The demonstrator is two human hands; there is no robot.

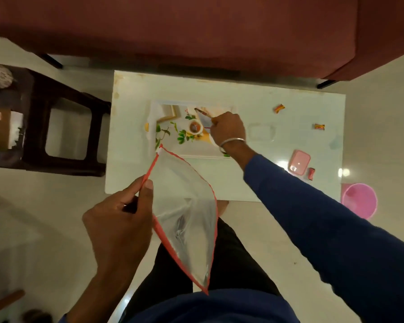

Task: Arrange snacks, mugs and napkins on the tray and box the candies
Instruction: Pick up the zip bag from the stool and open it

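**Tray on white table, pouch in L hand, R hand over tray**

L to R:

- Dark stool (63,134) stands just off table's L edge; narrow strip of floor between them.
- L hand (119,220) low, near side of table, off its edge. Thumb and forefinger pinch the red-trimmed rim of a clear zip pouch (187,210). Pouch mouth gapes open; long axis runs diagonal, top corner w/ white slider toward tray, bottom corner hanging down over the person's lap.
- White table (243,183): long axis L–R. Far edge sits close under a maroon sofa (196,26), little room there. Near edge free, person standing at it.
- Tray (170,127), printed w/ leaves and a cup picture, lies flat on table's L-centre, long axis parallel to table. Bare tabletop all round it.
- R hand (229,131) above tray's R end, fingers closed in a pinch on a small flat packet (204,118), tilted; what it is, can't tell. Metal bangle at wrist.
- R of tray: clear lid (261,132), flat. Two wrapped candies (279,108) (319,126) apart on far-R tabletop. Pink box (299,162) near R near corner, small red item (311,173) just beside it.
- Pink bucket (359,200) on floor off table's R near corner.
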